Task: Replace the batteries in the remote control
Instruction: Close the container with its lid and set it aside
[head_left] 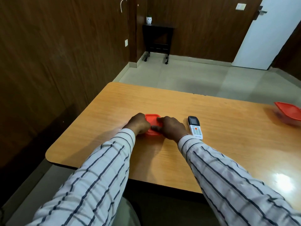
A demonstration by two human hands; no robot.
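Left hand (138,123) and right hand (171,128) grip a small red box (152,122) on the surface (114,111), apparently lidded; a white remote (195,127) lies just beside.

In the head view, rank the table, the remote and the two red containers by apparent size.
1. table
2. far-right red container, cut off by the frame
3. remote and lidded red container under both hands: unsure, container largely hidden

Sleeves (101,168): long, white with thin dark stripes forming a check
Cuffs (184,142): buttoned close at wrists
Hands (138,123): bare
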